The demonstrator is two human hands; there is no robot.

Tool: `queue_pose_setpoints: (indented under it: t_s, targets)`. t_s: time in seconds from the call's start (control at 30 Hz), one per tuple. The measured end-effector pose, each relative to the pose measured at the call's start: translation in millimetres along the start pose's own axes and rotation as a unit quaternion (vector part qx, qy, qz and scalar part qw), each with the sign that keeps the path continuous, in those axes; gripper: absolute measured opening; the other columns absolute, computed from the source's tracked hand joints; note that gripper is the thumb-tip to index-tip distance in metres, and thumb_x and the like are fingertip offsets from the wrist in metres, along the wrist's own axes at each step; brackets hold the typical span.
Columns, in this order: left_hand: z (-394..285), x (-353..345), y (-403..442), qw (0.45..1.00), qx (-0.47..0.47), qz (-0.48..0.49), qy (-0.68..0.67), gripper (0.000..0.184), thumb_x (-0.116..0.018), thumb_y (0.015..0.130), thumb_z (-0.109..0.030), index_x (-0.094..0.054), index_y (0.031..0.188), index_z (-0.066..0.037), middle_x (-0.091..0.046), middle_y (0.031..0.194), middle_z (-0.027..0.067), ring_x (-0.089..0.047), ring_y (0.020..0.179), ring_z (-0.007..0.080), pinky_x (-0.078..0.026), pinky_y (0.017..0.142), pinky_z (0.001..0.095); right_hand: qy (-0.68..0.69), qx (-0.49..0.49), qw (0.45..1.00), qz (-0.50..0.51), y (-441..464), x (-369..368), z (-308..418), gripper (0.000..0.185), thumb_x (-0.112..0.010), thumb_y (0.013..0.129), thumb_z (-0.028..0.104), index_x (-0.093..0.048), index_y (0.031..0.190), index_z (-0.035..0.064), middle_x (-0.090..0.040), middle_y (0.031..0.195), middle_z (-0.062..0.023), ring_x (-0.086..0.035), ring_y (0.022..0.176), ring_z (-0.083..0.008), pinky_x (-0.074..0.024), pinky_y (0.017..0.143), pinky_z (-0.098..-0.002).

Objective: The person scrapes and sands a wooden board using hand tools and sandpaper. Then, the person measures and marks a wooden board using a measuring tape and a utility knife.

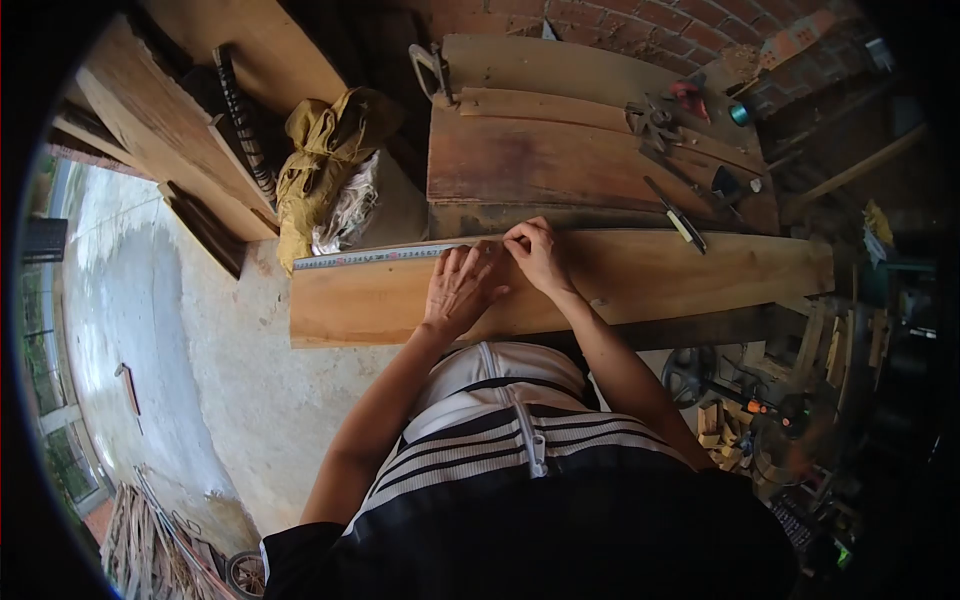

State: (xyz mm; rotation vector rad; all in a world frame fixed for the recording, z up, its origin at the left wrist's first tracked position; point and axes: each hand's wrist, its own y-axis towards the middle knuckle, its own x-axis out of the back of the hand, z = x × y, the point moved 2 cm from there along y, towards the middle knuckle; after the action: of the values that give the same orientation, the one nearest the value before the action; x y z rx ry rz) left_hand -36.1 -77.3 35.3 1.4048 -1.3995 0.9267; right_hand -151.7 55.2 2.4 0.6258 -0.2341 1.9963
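Observation:
A long wooden board (pixel 380 300) lies crosswise in front of the body. Along its far edge, on the left part, runs a measuring tape (pixel 365 257) with printed numbers. My left hand (pixel 463 287) rests on the board and the tape with its fingers spread, palm down. Just right of it, my right hand (pixel 537 255) has thumb and fingers drawn together at the board's far edge, by the tape's line; what they pinch is too small to make out. A cutter-like tool with a pale handle (pixel 688 230) lies to the right, across the board's far edge.
Beyond the board stands a wooden workbench (pixel 500 165) with a clamp (pixel 436 75), pliers and other tools (pixel 655 125). A yellow sack (pixel 325 140) and leaning planks (pixel 170 120) are at the left. Wood scraps (pixel 722 425) and machinery lie at the lower right.

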Motion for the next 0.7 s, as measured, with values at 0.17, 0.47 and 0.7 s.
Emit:
queue_pose_setpoints:
  t_s: [0.17, 0.47, 0.7]
  targets:
    - [-2, 2, 4, 0.999, 0.024, 0.036, -0.006, 0.069, -0.063, 0.086, -0.05, -0.045, 0.143, -0.015, -0.047, 0.136, 0.0085, -0.045, 0.12, 0.028, -0.033, 0.106, 0.0442, -0.169, 0.069, 0.961, -0.206, 31, 86, -27, 0.017, -0.062, 0.085, 0.001, -0.065, 0.1, 0.0082, -0.059, 0.097, -0.0137, -0.059, 0.092, -0.031, -0.0476, 0.08, -0.0399]
    - [-1, -2, 1, 0.999, 0.014, 0.03, 0.001, 0.073, -0.063, 0.085, -0.053, -0.042, 0.144, -0.016, -0.043, 0.139, 0.0077, -0.043, 0.124, 0.029, -0.03, 0.109, 0.0461, -0.466, -0.06, 0.879, -0.081, 36, 206, -111, 0.023, -0.057, 0.093, 0.015, -0.06, 0.113, 0.0069, -0.06, 0.111, -0.0177, -0.061, 0.097, -0.0391, -0.0518, 0.083, -0.0451]
    - [-3, -1, 3, 0.999, 0.012, 0.027, 0.021, 0.072, -0.062, 0.084, -0.054, -0.046, 0.141, -0.014, -0.045, 0.138, 0.0063, -0.045, 0.121, 0.0251, -0.029, 0.11, 0.0452, -0.076, -0.171, 0.969, 0.164, -25, 82, 34, 0.02, -0.053, 0.098, 0.022, -0.055, 0.109, 0.0055, -0.066, 0.07, -0.0206, -0.066, 0.063, -0.0374, -0.0525, 0.053, -0.0461]
